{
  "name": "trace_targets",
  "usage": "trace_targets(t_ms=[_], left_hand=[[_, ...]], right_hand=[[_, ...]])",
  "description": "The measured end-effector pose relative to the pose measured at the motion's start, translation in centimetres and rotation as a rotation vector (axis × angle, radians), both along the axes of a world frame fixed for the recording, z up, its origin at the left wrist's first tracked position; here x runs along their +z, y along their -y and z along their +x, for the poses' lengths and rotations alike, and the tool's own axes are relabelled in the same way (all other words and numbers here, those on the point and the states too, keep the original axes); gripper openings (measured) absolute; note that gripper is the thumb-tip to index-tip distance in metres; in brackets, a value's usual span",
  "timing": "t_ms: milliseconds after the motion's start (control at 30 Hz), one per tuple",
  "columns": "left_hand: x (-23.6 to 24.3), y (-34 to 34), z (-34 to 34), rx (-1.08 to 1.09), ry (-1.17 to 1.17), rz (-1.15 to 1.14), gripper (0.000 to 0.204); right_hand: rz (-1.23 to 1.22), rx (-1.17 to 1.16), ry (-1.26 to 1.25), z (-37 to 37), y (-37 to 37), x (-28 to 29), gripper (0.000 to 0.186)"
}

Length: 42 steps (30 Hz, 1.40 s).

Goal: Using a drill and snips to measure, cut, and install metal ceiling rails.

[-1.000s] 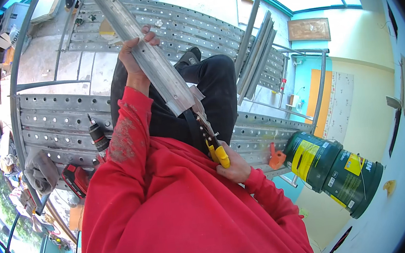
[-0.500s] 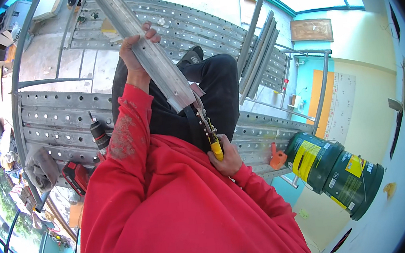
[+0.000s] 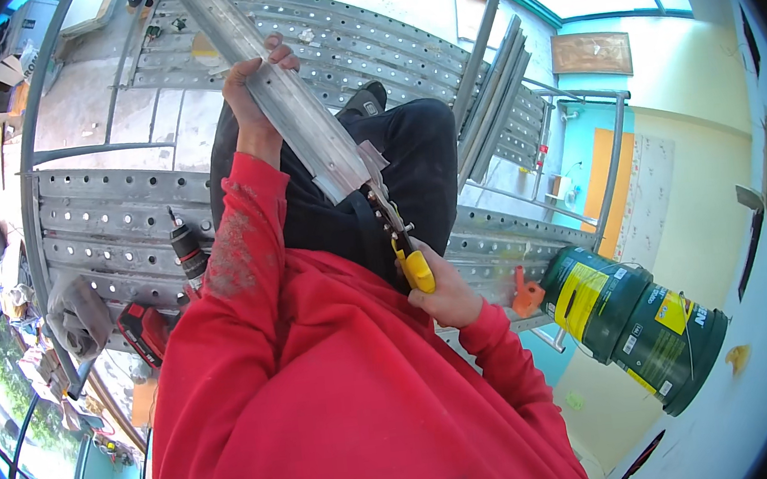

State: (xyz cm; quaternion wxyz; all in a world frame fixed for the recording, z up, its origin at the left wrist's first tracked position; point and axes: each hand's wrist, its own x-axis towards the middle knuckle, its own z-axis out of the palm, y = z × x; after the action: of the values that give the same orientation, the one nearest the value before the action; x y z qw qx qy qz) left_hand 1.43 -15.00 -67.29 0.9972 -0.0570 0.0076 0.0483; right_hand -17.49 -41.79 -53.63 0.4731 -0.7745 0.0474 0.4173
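Grips long grey metal channel (image 3: 304, 122) partway along in left hand (image 3: 249, 113); slants it diagonally above dark trousers (image 3: 416, 147). Clamps right hand (image 3: 450, 296) round yellow-handled snips (image 3: 419, 273), with blade end at channel's near end. Holds hands well apart. Cannot tell gap between blades. To the left, on perforated metal platform (image 3: 88, 228): drill (image 3: 189, 253). To the right: orange object (image 3: 528, 295) just beside stacked green buckets (image 3: 603, 329); farther off, bundle of grey metal profiles (image 3: 493, 97).

Silver-grey long metal channel (image 3: 293, 113); dark metal snips (image 3: 390, 217) with yellow grips (image 3: 420, 273); red long-sleeved top (image 3: 345, 402), left sleeve (image 3: 237, 250) smudged grey; black trousers (image 3: 418, 142).
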Motion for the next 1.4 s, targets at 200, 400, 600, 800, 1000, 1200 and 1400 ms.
trace_targets(t_ms=[200, 400, 600, 800, 1000, 1200, 1400], left_hand=[[-0.3, -0.7, -0.1, -0.062, -0.021, -0.049, 0.054], [-0.5, -0.3, 0.2, 0.026, 0.002, 0.003, 0.053], [-0.4, -0.5, -0.2, -0.099, 0.015, -0.076, 0.053], [-0.2, -0.7, -0.2, -0.063, -0.047, 0.050, 0.047], [-0.6, -0.2, 0.0, 0.019, 0.038, 0.038, 0.063], [-0.7, -0.4, 0.1, 0.000, -0.009, 0.113, 0.052], [-0.7, -0.4, 0.2, -0.025, 0.019, 0.082, 0.051]], right_hand=[[-0.038, 0.050, 0.043, 0.6, 0.0, -0.9, 0.064], [-0.124, 0.089, 0.083, 0.9, -0.1, -1.4, 0.056], [-0.028, 0.115, 0.001, 1.2, 0.8, -0.6, 0.057], [0.054, 0.095, -0.110, 0.9, 1.2, 0.3, 0.060], [0.074, 0.127, -0.089, 0.6, 1.7, -1.4, 0.069], [-0.039, 0.124, -0.011, 0.1, 1.0, -1.5, 0.056], [-0.064, 0.140, 0.120, 0.3, 0.7, -1.6, 0.052]])
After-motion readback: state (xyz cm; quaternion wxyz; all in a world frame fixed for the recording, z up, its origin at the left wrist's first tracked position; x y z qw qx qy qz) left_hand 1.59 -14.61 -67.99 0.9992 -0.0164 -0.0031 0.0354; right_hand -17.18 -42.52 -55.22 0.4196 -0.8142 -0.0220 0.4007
